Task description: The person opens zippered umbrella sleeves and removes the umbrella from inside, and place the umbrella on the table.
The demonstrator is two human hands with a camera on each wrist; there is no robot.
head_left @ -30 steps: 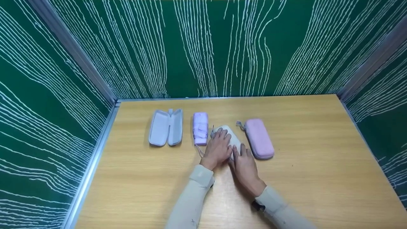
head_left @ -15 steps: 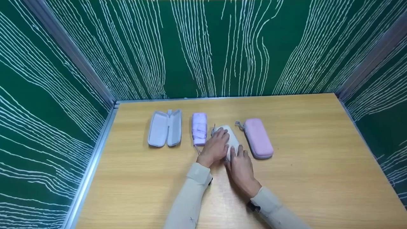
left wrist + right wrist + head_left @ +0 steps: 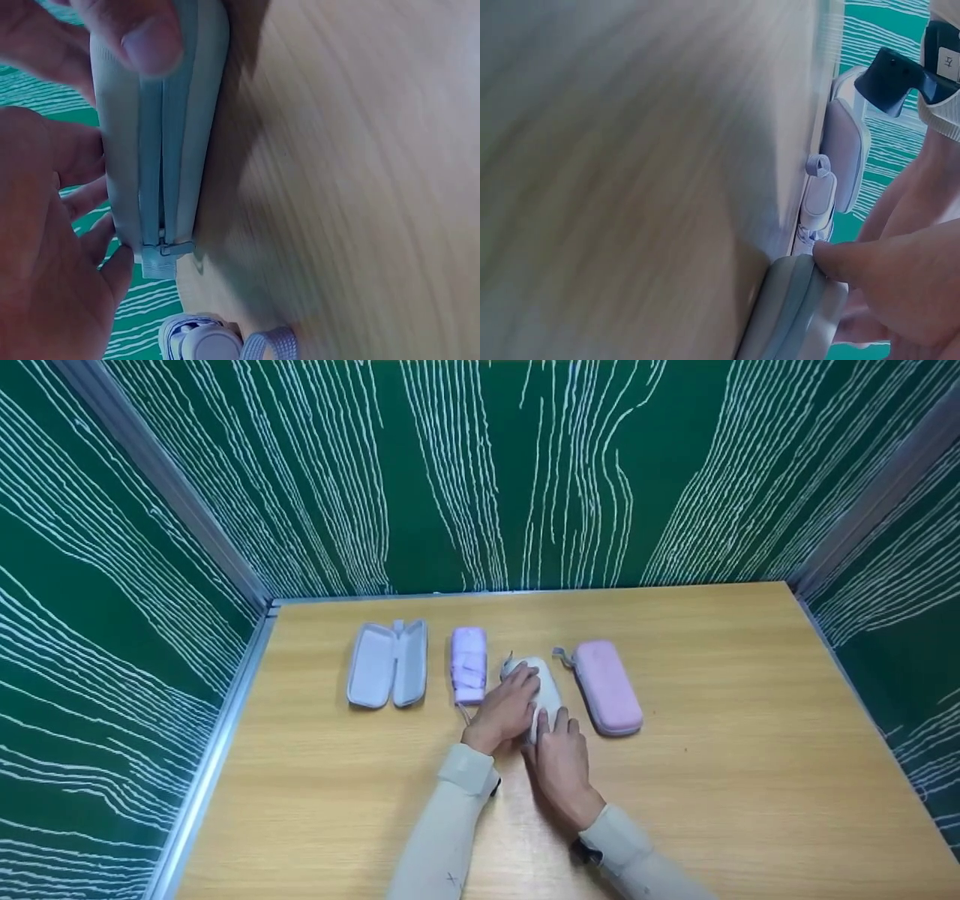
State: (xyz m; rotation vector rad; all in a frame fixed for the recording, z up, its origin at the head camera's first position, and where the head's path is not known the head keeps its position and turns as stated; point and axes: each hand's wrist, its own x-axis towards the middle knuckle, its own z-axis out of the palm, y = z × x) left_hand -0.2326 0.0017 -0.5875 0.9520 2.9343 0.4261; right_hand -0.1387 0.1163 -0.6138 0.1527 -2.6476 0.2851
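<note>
Both hands are on an off-white zippered hard case [image 3: 549,690] lying on the table. My left hand [image 3: 508,706] grips it from the left, fingers bent over its top towards the far end. My right hand [image 3: 564,761] holds the near end, fingers on top. In the right wrist view its thumb [image 3: 840,261] presses the case's near corner by the zipper seam. A grey-blue zipper [image 3: 162,165] runs along the side in the left wrist view, its pull tab [image 3: 157,264] at the far left end. The case's underside is hidden.
Left of the hands lies a purple folded umbrella [image 3: 469,664] with a wrist strap. Further left is an opened grey case [image 3: 372,664], its inside facing up. A closed pink case [image 3: 609,686] sits just right of the hands. Green walls with white lines surround the wooden table [image 3: 750,780].
The off-white case has turned slightly, its near end swinging left. My right hand has moved left and a little nearer along with it. My left hand stays on top with only a small shift.
</note>
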